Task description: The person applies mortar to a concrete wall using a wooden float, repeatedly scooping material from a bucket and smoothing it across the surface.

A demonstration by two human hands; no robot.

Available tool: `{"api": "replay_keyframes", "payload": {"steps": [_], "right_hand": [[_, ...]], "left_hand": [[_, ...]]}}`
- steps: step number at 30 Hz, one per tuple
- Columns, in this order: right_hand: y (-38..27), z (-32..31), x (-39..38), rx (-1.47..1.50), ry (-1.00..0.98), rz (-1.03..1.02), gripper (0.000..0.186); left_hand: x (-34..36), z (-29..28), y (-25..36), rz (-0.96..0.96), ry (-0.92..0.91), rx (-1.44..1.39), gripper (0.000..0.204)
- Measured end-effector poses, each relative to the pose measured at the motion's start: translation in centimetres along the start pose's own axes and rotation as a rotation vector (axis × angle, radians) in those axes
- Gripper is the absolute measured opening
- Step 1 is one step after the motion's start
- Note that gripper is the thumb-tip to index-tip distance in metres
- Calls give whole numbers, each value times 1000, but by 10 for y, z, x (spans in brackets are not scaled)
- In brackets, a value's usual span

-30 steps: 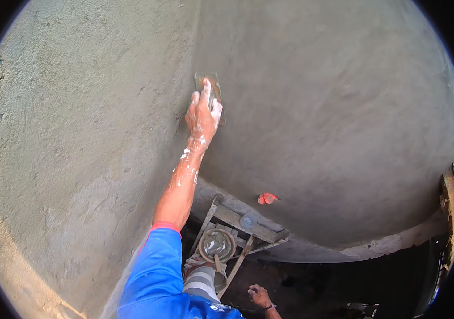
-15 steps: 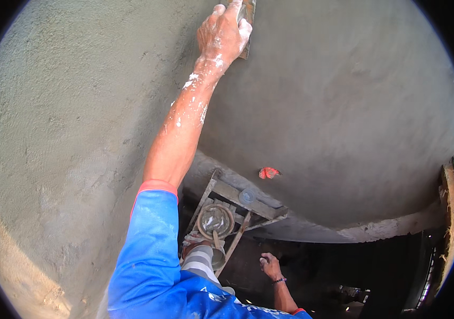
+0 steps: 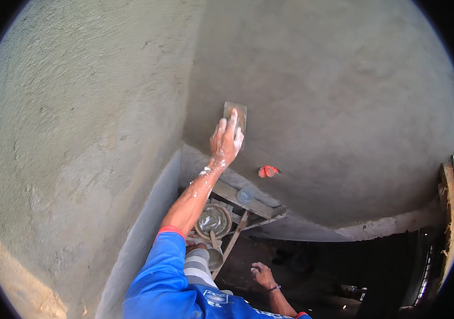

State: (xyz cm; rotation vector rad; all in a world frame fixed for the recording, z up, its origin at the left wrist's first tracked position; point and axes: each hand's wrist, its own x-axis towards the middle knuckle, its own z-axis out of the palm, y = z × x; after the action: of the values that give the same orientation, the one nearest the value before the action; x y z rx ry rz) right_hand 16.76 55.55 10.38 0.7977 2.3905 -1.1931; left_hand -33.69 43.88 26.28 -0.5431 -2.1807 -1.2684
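My left hand (image 3: 226,139) is closed around a rectangular plastering trowel (image 3: 242,112), with one finger stretched along its back. The trowel lies against the smooth grey plastered wall (image 3: 333,106), a little right of the corner with the rougher wall (image 3: 83,101). White smears cover my left wrist and fingers; the handle is hidden under the hand. Low and to the right hangs my right hand (image 3: 263,275), a dark bracelet at its wrist. Its fingers are loosely bent and slightly apart, with nothing seen in them.
Below my left arm is a wooden scaffold (image 3: 253,204) bearing a round mortar bowl (image 3: 226,223) and a clear round container (image 3: 245,195). A second small bucket (image 3: 215,260) is beside my leg. Something red (image 3: 268,171) sticks out of the wall. A rough wooden edge (image 3: 450,207) stands far right.
My left hand has brought the trowel down the wall from the top edge of the view, and my left arm has bent lower. The right hand has shifted slightly down and left.
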Motion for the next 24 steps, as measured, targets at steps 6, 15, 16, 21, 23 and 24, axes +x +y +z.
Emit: {"api": "replay_keyframes", "payload": {"steps": [6,15,16,21,23,24], "right_hand": [[11,-23,0,37,138,39,30],[23,17,-17,109,-98,139,31],[21,14,-16,144,-125,192,31],[13,-14,-6,139,-32,150,31],[6,-23,5,131,-5,135,31],[1,-24,9,114,19,128,32]], "left_hand": [[177,-93,106,179,304,17,59],[-25,40,-26,56,43,77,67],[-4,42,-13,77,64,55,67],[175,-64,137,370,174,182,57],[265,-127,179,460,282,179,44],[309,-156,184,483,340,234,41]]}}
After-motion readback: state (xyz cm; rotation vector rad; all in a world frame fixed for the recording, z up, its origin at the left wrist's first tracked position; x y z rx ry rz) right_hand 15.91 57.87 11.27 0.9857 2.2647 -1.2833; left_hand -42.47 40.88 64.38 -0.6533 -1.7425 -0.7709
